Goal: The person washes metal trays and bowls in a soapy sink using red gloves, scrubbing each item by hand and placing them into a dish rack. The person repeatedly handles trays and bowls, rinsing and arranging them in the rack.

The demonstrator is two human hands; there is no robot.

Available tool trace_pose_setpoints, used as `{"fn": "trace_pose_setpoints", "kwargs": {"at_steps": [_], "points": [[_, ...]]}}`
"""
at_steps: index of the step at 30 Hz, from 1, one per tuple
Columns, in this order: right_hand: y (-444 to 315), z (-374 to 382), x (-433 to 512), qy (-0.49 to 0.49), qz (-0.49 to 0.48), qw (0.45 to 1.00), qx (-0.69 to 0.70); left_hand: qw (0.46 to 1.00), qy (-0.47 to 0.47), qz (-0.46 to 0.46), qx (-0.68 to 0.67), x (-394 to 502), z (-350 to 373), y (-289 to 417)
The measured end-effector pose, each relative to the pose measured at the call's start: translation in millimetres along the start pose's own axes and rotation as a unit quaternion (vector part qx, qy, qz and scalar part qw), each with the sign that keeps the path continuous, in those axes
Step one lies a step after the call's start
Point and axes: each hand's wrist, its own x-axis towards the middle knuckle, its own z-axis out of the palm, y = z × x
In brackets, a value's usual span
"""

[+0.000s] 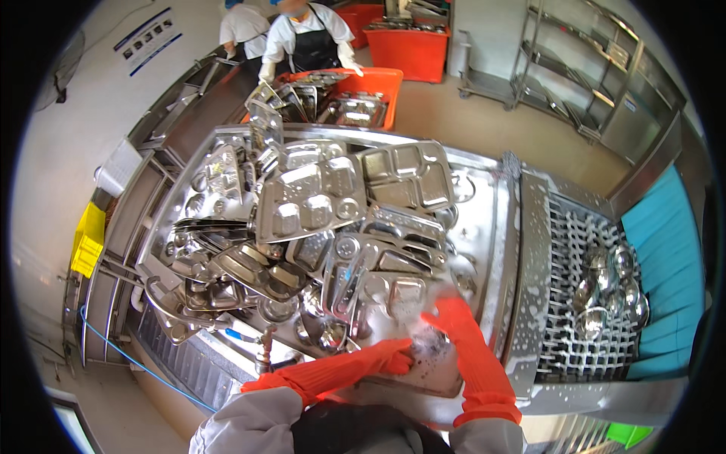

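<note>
My left hand (395, 356), in a long orange-red rubber glove, reaches in over a foamy steel surface at the sink's near side. Its fingers are partly curled, and whether they grip anything is unclear. My right hand (447, 313), gloved alike, is just beyond and to the right, by the near corner of a stainless-steel compartment tray (407, 290). Blur and suds hide what the right fingers touch. Dark specks lie in the foam between the hands. Steel bowls (332, 335) lie left of the hands. Beyond, more compartment trays (309, 198) are heaped in the sink (488, 227).
On the right, several steel bowls (601, 278) sit on a conveyor belt (561, 340) before a teal strip curtain (663, 272). A tap (265, 343) stands at the near left. Past the sink, a co-worker (312, 40) is at an orange tub (391, 85) of trays.
</note>
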Motion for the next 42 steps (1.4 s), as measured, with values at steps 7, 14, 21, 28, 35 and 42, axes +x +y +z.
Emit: {"fn": "trace_pose_setpoints", "kwargs": {"at_steps": [7,14,21,28,35,42], "points": [[-10.2,8.4,-65.6,-0.184,0.191,0.956,0.129,0.987,0.076,-0.062,-0.131,-19.8,45.0,-4.4],[-93.3,77.8,-128.7,0.075,-0.095,0.987,0.109,0.935,0.169,0.056,0.306,7.9,5.8,-10.3],[-65.2,37.5,-92.6,0.214,-0.367,0.901,-0.085,0.932,0.223,0.005,0.286,-34.9,-0.6,29.8],[-100.3,51.6,-112.4,0.096,0.169,0.838,0.509,0.976,0.093,0.111,0.164,-70.3,37.5,40.3],[-66.0,-61.0,-170.3,0.466,0.075,0.577,0.667,0.984,0.112,0.102,0.092,-61.0,32.1,29.4],[-87.3,-64.9,-166.5,0.261,0.137,0.749,0.593,0.988,0.085,0.103,0.074,-56.0,32.2,35.8]]}}
